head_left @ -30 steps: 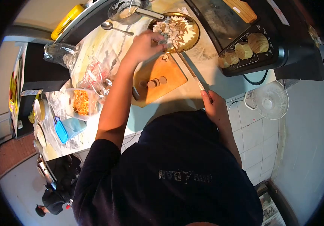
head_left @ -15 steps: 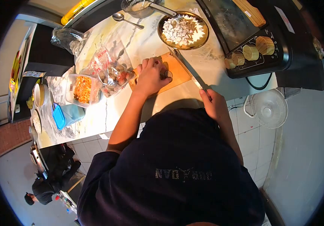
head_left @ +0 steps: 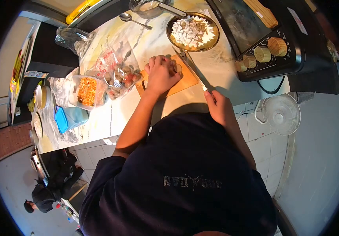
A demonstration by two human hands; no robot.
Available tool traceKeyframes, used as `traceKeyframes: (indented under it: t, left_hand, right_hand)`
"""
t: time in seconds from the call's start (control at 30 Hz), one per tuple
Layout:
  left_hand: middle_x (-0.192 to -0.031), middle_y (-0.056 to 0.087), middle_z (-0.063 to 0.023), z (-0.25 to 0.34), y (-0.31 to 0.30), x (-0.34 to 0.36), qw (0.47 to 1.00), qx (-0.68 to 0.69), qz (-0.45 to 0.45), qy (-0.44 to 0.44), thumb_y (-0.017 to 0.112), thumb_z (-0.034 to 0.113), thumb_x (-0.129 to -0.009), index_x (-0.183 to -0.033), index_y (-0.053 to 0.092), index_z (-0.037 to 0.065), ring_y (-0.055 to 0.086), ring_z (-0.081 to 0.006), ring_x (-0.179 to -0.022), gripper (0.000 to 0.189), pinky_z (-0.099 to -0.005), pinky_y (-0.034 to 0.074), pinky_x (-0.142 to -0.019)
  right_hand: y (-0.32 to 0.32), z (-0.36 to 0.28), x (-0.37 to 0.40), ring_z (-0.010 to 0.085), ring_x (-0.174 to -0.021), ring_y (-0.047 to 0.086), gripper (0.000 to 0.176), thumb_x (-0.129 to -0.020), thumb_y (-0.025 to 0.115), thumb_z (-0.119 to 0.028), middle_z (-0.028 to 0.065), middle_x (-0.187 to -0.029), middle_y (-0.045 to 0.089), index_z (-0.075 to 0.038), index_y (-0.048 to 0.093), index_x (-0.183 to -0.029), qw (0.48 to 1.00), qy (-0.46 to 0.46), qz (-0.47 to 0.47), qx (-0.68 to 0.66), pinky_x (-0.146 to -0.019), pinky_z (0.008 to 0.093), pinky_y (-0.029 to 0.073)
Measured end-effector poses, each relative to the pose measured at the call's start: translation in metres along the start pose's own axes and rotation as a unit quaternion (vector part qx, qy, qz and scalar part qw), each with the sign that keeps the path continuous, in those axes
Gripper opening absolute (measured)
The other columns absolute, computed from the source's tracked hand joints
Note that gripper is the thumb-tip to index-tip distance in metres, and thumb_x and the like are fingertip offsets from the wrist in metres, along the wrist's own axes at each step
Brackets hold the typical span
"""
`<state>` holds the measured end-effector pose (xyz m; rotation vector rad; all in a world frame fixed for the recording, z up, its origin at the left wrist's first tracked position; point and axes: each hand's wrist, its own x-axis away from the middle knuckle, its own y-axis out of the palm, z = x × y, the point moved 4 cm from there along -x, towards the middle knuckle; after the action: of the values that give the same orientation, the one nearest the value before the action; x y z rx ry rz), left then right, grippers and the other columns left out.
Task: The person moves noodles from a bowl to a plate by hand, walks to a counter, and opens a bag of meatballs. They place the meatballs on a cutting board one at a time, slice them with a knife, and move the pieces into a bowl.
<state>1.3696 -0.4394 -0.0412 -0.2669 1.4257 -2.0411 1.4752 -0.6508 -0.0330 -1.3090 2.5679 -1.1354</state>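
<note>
My left hand (head_left: 161, 75) rests on the orange cutting board (head_left: 185, 82), its fingers curled over a small, round greyish-brown food piece (head_left: 178, 68) that they partly hide. In my right hand (head_left: 219, 107) is the handle of a long knife (head_left: 195, 71). Its blade slants up and left along the board's right edge, apart from the food piece. Just left of the board lies a clear plastic bag (head_left: 118, 70) with several round brown and reddish items inside. Beyond the board, a round plate (head_left: 218, 38) bears chopped whitish and brownish pieces.
A spoon (head_left: 136, 21) and a pan (head_left: 147, 11) are at the back. To the left stand a tub of orange shreds (head_left: 86, 91) and a blue-lidded container (head_left: 62, 120). A black toaster oven (head_left: 271, 55) bounds the right side. Another person (head_left: 45, 198) is at lower left.
My right hand has shifted slightly left with the knife. My left hand has moved a little to the right, and the food piece now sits higher against its fingers.
</note>
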Motion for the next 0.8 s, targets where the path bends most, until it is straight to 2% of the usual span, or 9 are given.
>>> traceKeyframes:
  t: [0.07, 0.17, 0.37, 0.47, 0.57, 0.8]
  left_hand:
    - [-0.112, 0.055, -0.013, -0.001, -0.004, 0.002, 0.999, 0.036, 0.028, -0.011, 0.077, 0.038, -0.069, -0.099, 0.07, 0.009, 0.043, -0.0325, -0.113, 0.042, -0.0444, 0.031, -0.094]
    - [-0.113, 0.056, -0.0131, -0.006, -0.001, 0.005, 0.999, 0.039, 0.027, -0.006, 0.076, 0.037, -0.071, -0.101, 0.07, 0.009, 0.043, -0.0333, -0.113, 0.042, -0.0453, 0.031, -0.095]
    - [-0.113, 0.056, -0.013, -0.007, 0.001, 0.008, 0.999, 0.027, 0.02, -0.008, 0.076, 0.035, -0.072, -0.099, 0.07, 0.008, 0.042, -0.0342, -0.113, 0.039, -0.0466, 0.03, -0.095]
    - [-0.117, 0.056, -0.0104, -0.006, 0.002, 0.007, 1.0, 0.007, -0.004, -0.029, 0.077, 0.04, -0.073, -0.102, 0.07, 0.013, 0.043, -0.0325, -0.117, 0.04, -0.0477, 0.031, -0.096]
    - [-0.113, 0.056, -0.013, -0.004, 0.002, 0.007, 0.999, 0.019, 0.016, -0.025, 0.077, 0.034, -0.072, -0.098, 0.07, 0.009, 0.04, -0.035, -0.115, 0.037, -0.0473, 0.03, -0.095]
    - [-0.113, 0.055, -0.0129, -0.003, 0.0, 0.008, 1.0, 0.011, 0.015, -0.016, 0.077, 0.035, -0.071, -0.096, 0.072, 0.008, 0.041, -0.0346, -0.115, 0.037, -0.0471, 0.03, -0.095]
  right_hand:
    - [0.004, -0.004, 0.0, 0.0468, -0.075, 0.061, 0.039, -0.098, 0.054, -0.034, 0.0267, -0.074, 0.06, 0.001, 0.057, -0.083, 0.999, -0.028, 0.008, -0.014, -0.062, 0.0513, 0.046]
    - [0.017, 0.0, -0.002, 0.0468, -0.077, 0.059, 0.037, -0.101, 0.05, -0.032, 0.0262, -0.077, 0.06, 0.002, 0.057, -0.085, 0.997, -0.072, 0.037, 0.013, -0.061, 0.0477, 0.046]
    - [0.025, -0.007, -0.002, 0.0491, -0.08, 0.059, 0.035, -0.102, 0.046, -0.029, 0.0277, -0.079, 0.062, 0.001, 0.056, -0.088, 0.997, -0.061, 0.021, 0.044, -0.066, 0.0548, 0.046]
    - [0.027, -0.005, -0.002, 0.0495, -0.079, 0.059, 0.035, -0.102, 0.046, -0.029, 0.0281, -0.079, 0.062, 0.001, 0.057, -0.088, 0.996, -0.062, 0.028, 0.049, -0.065, 0.0549, 0.046]
    - [0.027, -0.008, -0.002, 0.0498, -0.079, 0.06, 0.035, -0.102, 0.046, -0.029, 0.0288, -0.078, 0.062, 0.001, 0.057, -0.088, 0.997, -0.054, 0.021, 0.051, -0.065, 0.0549, 0.047]
    - [0.028, -0.008, -0.003, 0.0494, -0.077, 0.06, 0.035, -0.102, 0.047, -0.03, 0.0288, -0.076, 0.062, 0.001, 0.057, -0.088, 0.994, -0.074, 0.028, 0.071, -0.064, 0.0544, 0.048]
